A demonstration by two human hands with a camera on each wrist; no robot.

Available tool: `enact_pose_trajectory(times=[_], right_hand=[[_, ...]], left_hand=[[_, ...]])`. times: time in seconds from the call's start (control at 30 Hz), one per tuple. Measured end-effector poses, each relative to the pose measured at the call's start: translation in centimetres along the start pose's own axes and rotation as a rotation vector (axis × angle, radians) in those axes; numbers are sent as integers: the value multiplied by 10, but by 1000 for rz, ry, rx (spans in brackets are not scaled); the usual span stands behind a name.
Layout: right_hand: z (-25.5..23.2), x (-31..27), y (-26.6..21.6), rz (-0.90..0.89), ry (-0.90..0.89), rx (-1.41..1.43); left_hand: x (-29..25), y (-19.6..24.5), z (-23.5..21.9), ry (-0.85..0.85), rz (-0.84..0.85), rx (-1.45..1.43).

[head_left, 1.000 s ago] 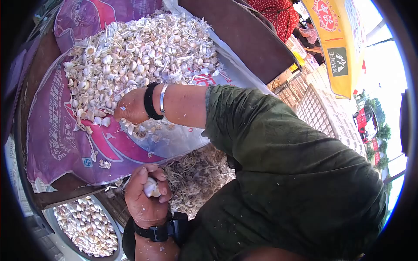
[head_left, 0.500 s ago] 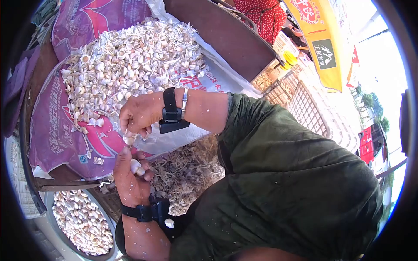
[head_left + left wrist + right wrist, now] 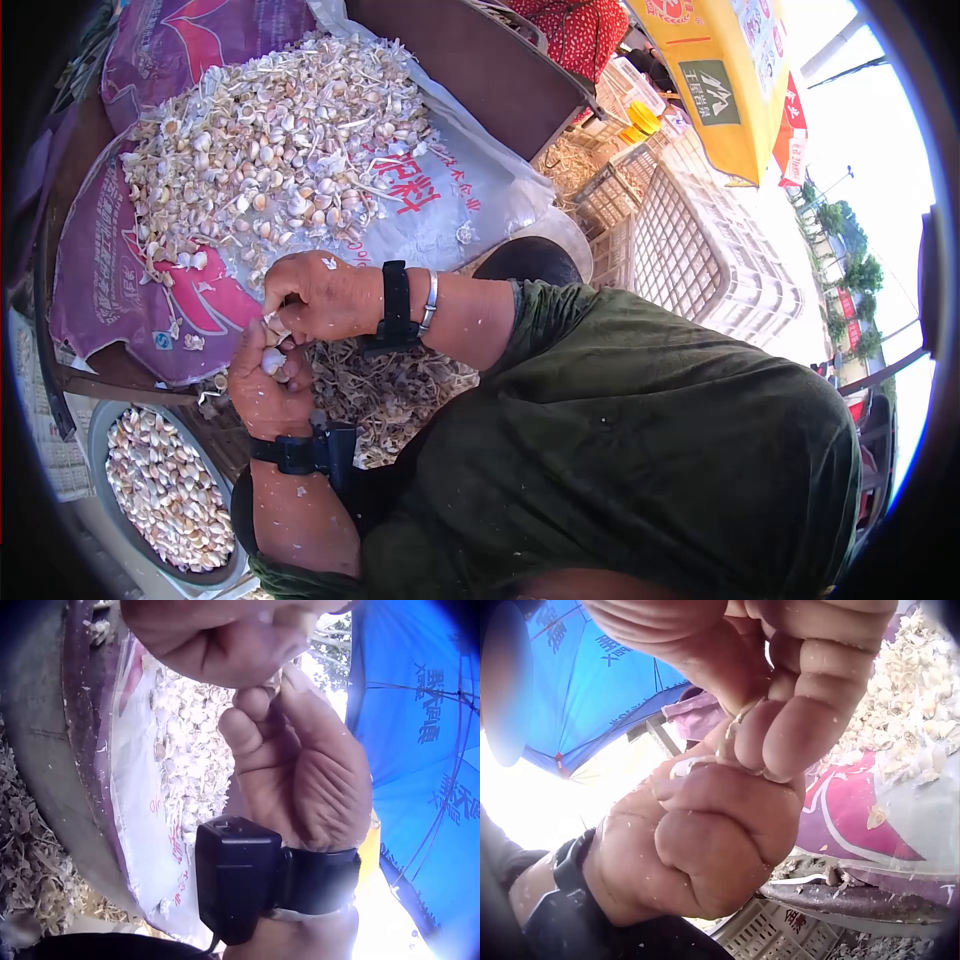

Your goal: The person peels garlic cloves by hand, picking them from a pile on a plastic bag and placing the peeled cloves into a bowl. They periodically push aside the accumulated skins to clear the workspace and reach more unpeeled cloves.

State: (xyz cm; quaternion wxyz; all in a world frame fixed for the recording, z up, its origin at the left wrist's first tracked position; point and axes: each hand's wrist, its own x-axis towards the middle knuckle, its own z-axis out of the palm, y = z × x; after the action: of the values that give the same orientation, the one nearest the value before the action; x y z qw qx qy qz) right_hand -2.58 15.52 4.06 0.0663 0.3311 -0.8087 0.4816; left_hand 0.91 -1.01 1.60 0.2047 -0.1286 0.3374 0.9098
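Observation:
My left hand (image 3: 268,392) holds a white garlic clove (image 3: 272,361) in its curled fingers; part of the same garlic (image 3: 682,766) shows in the right wrist view. My right hand (image 3: 328,295) meets it from above, thumb and fingers pinching a papery garlic piece (image 3: 727,746) right at the left fingertips. Mostly the fingers cover this piece. In the left wrist view the left hand (image 3: 225,641) looms close at the top, with the right hand (image 3: 304,765) beneath. Beyond the hands a heap of garlic cloves (image 3: 270,150) lies on a purple and white sack (image 3: 95,290).
A grey basin (image 3: 98,440) of cloves stands below the sack at lower left. Dry garlic skins (image 3: 400,390) lie beneath the hands. White plastic crates (image 3: 680,240) and a brown board (image 3: 470,75) are at the right and back. A person in red dotted clothing (image 3: 580,35) is behind.
My right hand has come back from the heap to the left hand, and its fingers now meet the left fingertips. The view has shifted, uncovering more of the sack's white part.

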Motion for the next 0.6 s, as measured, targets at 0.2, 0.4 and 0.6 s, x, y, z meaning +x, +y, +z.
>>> enact_pose_trajectory(times=[0.2, 0.4, 0.6], right_hand=[[-12, 3, -28, 182, -138, 253], [-12, 0, -48, 164, -231, 91], [-17, 4, -49, 428, -220, 431]], left_hand=[[-8, 3, -4, -100, 140, 223], [-13, 11, -11, -132, 83, 8], [-21, 15, -2, -106, 61, 4]])
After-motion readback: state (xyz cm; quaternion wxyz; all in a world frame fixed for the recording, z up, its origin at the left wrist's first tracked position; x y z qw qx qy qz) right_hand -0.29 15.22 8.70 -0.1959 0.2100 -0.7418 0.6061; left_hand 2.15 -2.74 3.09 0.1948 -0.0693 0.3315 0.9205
